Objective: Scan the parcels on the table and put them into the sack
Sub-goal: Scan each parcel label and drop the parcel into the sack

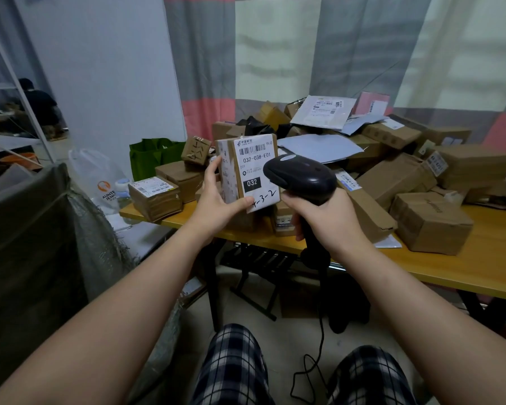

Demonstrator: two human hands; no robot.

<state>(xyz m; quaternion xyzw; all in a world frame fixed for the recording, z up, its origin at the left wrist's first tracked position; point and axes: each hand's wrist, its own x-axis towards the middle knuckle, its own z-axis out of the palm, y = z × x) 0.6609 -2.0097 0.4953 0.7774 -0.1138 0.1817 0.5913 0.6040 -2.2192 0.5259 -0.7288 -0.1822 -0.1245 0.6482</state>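
Observation:
My left hand (215, 201) grips a small cardboard parcel (247, 171) upright above the table's near left corner, its white label with a barcode and "032-038-E01" turned toward me. My right hand (322, 219) is curled round the handle of a black corded barcode scanner (300, 175), whose head sits right in front of the label's lower right part. The grey-green woven sack (41, 244) stands open at my left, beside the table. Several more cardboard parcels (430, 222) and grey mailer bags (323, 111) are heaped on the yellow table (450, 267).
A green bag (149, 154) and a white plastic bag (100, 179) stand past the table's left end. The scanner cable (319, 355) hangs to the floor between my knees. A person crouches far back left (38, 106). Striped curtains hang behind the table.

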